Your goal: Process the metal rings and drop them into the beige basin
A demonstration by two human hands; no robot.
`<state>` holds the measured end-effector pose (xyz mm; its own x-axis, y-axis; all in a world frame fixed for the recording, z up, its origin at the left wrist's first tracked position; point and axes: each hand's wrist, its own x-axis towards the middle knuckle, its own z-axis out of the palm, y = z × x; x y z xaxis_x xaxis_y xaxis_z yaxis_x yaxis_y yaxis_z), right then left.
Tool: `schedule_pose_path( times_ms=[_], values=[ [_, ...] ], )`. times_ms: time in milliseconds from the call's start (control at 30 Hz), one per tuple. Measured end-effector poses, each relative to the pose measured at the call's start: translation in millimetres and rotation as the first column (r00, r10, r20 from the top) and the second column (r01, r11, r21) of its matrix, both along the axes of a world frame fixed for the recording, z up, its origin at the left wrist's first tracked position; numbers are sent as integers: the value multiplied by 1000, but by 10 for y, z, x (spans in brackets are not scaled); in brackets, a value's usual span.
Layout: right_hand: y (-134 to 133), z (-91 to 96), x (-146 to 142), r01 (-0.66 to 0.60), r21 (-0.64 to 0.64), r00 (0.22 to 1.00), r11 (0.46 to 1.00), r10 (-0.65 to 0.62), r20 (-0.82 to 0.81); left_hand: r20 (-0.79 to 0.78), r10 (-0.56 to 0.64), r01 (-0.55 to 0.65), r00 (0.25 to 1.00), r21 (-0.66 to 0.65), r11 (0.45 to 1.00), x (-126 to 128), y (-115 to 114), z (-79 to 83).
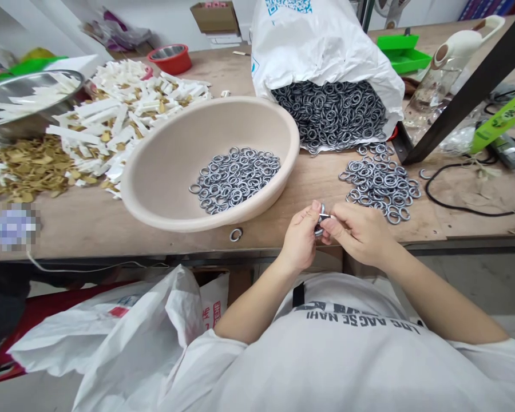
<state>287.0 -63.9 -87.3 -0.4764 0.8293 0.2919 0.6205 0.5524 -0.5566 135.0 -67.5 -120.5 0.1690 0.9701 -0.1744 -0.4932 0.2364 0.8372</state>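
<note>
My left hand (300, 237) is closed in a pinch around a grey metal ring (319, 230), in front of me at the table's front edge. Meeting it from the right, my right hand (360, 232) pinches a small dark pointed piece (324, 217) against the ring; the fingers hide most of it. To the left stands a large beige basin (163, 171) with many rings (236, 180) in its bottom. Just beyond my right hand lies a loose pile of rings (381, 183). A single ring (236, 234) rests on the table below the basin.
A white sack (313, 46) lies on its side, its mouth full of rings. White strips (111, 120) and tan pieces (30, 166) are heaped at left beside a steel bowl (79, 91). A dark metal post (467, 86) and black cable (459, 214) stand at right.
</note>
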Motion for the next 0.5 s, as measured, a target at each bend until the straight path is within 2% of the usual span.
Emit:
schedule_pose_path(
  times_ms=[167,200,267,333,367,500],
  values=[
    [43,-71,-12,-50,-118,996,992,41,-74,-38,-27,28,999,42,999,-32,-6,-23],
    [95,-109,4,-13,-132,996,991,2,-85,-49,-47,50,998,53,997,-39,-26,-31],
    [251,-193,73,165,-136,983,977,-174,-56,-78,-159,165,984,88,982,-50,-86,-49],
    [436,-259,177,379,-91,925,921,-375,56,-93,-265,274,960,118,954,-66,-144,-64],
    [520,-278,230,433,-51,896,900,-423,132,-91,-276,286,957,118,951,-79,-160,-69],
    [711,-299,348,429,75,798,900,-417,436,-82,-129,132,988,34,991,-177,-111,-89]
  ],
)
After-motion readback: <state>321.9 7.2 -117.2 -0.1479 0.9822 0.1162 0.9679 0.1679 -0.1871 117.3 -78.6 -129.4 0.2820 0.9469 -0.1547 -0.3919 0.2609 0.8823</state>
